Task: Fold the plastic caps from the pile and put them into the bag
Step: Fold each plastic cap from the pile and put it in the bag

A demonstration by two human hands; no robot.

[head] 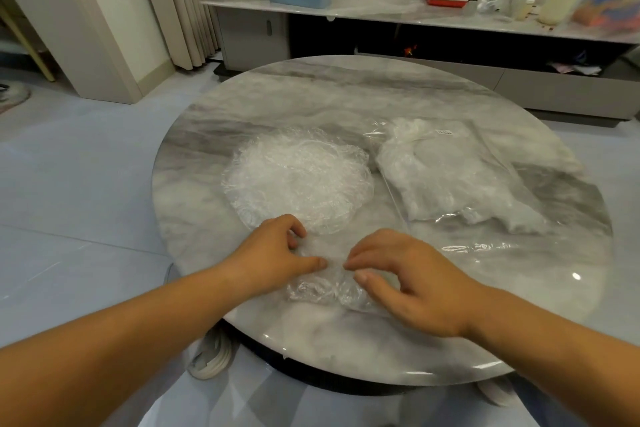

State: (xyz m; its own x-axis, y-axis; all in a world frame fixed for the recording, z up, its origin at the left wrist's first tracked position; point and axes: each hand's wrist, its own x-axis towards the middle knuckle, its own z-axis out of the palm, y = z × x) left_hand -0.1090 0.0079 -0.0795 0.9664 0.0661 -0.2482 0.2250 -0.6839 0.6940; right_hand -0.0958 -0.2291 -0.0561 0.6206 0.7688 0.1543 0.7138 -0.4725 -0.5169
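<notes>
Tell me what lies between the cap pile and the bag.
Only bare marble table separates the pile from the bag, in the head view.

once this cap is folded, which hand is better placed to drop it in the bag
Right, probably. The right hand is on the cap and the clear bag lies on its side of the table; the left hand would have to cross over.

You had one crinkled clear cap (329, 284) flat at the table's near edge, the round pile (298, 177) behind it, and the stuffed clear bag (450, 177) lying right.
</notes>
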